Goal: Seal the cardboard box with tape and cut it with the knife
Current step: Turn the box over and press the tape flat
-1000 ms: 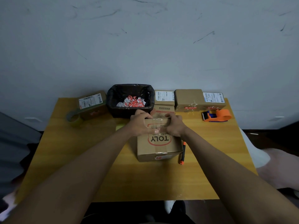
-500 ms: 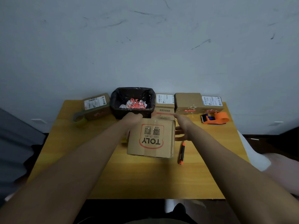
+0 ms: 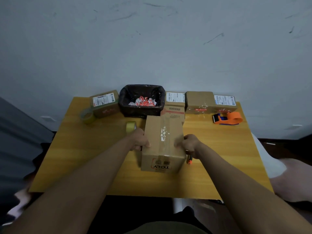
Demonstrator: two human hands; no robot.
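Cardboard box at table centre, taped seam on top, TOLY print upside down on near face. Left hand clamped on left side, right hand on right side, fingers curled round edges. Knife with orange tip just right of box, mostly hidden by right hand. Yellow tape roll just beyond left hand. Black bin, other boxes along far edge. Orange tape dispenser far right.

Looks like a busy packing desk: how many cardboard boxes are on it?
5, maybe more hidden. One brown cardboard box held between both hands; one labelled box back left; two stacked boxes beside the black bin; one long box back right.
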